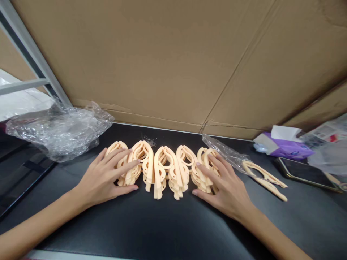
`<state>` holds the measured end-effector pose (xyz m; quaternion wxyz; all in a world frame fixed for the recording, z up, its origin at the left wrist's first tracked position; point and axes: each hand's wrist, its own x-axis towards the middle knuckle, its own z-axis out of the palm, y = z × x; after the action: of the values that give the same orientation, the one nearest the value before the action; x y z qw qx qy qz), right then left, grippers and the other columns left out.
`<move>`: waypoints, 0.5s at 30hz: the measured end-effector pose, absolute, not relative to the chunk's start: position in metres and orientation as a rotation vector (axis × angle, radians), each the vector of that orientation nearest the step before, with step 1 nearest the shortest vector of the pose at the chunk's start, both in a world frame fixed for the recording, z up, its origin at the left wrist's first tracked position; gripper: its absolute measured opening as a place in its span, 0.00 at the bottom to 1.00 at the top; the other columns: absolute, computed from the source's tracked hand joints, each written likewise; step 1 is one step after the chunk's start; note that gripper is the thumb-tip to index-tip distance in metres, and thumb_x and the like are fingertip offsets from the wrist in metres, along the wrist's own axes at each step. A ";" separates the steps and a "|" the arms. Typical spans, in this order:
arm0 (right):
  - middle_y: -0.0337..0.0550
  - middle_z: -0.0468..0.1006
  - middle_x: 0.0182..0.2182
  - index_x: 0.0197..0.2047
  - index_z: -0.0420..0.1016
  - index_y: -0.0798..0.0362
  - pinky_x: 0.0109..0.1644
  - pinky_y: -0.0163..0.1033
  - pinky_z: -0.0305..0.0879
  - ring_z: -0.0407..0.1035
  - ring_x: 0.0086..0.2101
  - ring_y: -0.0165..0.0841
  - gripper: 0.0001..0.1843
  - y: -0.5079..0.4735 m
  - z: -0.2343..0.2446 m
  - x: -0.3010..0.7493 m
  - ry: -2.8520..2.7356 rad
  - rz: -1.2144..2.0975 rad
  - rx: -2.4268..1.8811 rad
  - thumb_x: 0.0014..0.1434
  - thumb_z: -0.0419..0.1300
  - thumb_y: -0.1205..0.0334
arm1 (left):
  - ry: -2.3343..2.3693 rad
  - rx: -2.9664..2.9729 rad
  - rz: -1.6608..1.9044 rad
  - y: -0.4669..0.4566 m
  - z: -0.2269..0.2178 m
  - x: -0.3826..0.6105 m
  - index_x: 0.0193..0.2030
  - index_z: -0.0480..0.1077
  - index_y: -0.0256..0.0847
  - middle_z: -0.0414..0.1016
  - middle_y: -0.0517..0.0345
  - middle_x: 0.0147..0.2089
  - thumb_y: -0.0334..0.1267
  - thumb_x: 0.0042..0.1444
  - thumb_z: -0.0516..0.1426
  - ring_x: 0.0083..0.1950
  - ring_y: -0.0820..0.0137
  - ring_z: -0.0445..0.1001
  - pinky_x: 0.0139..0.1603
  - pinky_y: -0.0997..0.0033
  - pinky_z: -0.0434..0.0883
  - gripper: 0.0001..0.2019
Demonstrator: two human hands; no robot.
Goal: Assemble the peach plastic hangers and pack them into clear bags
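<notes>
Several stacks of cream plastic pieces that look like folding clothes hangers stand in a row on the black table. Over the row's left end lies my left hand, its fingers stretched out across the end stack and its thumb apart in front. My right hand covers the right end in the same way, fingers spread and touching the stack there. Both hands partly hide the end stacks. Right of my right hand, a single folded hanger lies flat beside a clear plastic sleeve.
Crumpled clear plastic bags are heaped at the left, by a dark glossy panel. At the right are a purple tissue pack and a phone. Cardboard walls off the back; a metal frame stands left.
</notes>
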<state>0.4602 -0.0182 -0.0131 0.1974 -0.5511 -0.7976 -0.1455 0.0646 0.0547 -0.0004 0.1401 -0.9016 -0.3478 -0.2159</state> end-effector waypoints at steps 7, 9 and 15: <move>0.55 0.64 0.67 0.64 0.73 0.42 0.58 0.65 0.71 0.54 0.68 0.58 0.33 -0.016 -0.012 0.457 -2.232 -0.419 -1.564 0.60 0.62 0.38 | -0.955 -2.560 -0.609 0.064 -0.001 0.066 0.63 0.73 0.50 0.71 0.42 0.66 0.59 0.60 0.60 0.64 0.46 0.72 0.65 0.36 0.64 0.28; 0.55 0.64 0.67 0.64 0.72 0.42 0.57 0.65 0.71 0.54 0.67 0.58 0.33 -0.016 -0.012 0.457 -2.235 -0.416 -1.574 0.60 0.62 0.38 | -0.956 -2.558 -0.602 0.067 0.000 0.065 0.63 0.72 0.50 0.71 0.42 0.66 0.59 0.59 0.60 0.64 0.46 0.72 0.65 0.36 0.64 0.28; 0.56 0.63 0.67 0.65 0.71 0.44 0.59 0.65 0.69 0.54 0.67 0.58 0.35 -0.015 -0.013 0.458 -2.240 -0.416 -1.553 0.60 0.62 0.37 | -0.929 -2.518 -0.624 0.053 0.009 0.075 0.67 0.68 0.48 0.69 0.40 0.68 0.61 0.56 0.62 0.67 0.43 0.68 0.71 0.31 0.53 0.35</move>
<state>0.4577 -0.0151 -0.0128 0.1909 -0.5529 -0.7975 -0.1480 0.0753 0.0533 0.0093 0.1918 -0.8968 -0.3311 -0.2223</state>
